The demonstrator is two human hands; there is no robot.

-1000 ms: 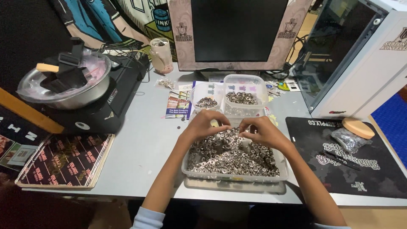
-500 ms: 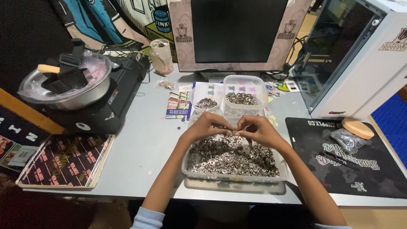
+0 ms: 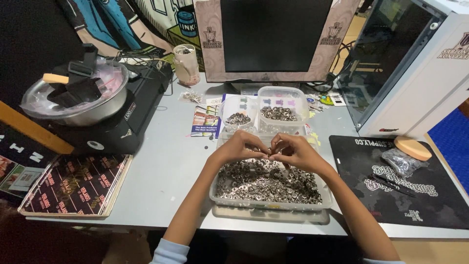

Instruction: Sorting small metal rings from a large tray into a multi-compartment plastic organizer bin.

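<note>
At 10 o'clock, a steel bowl [image 3: 73,100] holds black tools. Bare grey table [image 3: 161,171] lies open at 9 o'clock. The left hand [image 3: 238,147] and right hand [image 3: 293,150] meet fingertip to fingertip, pinching small metal rings above the clear tray [image 3: 269,201] full of rings at centre. At 12 o'clock, two clear tubs [image 3: 282,100] hold sorted rings. A black mat [image 3: 391,186] reaches the table's edge at 3 o'clock.
</note>
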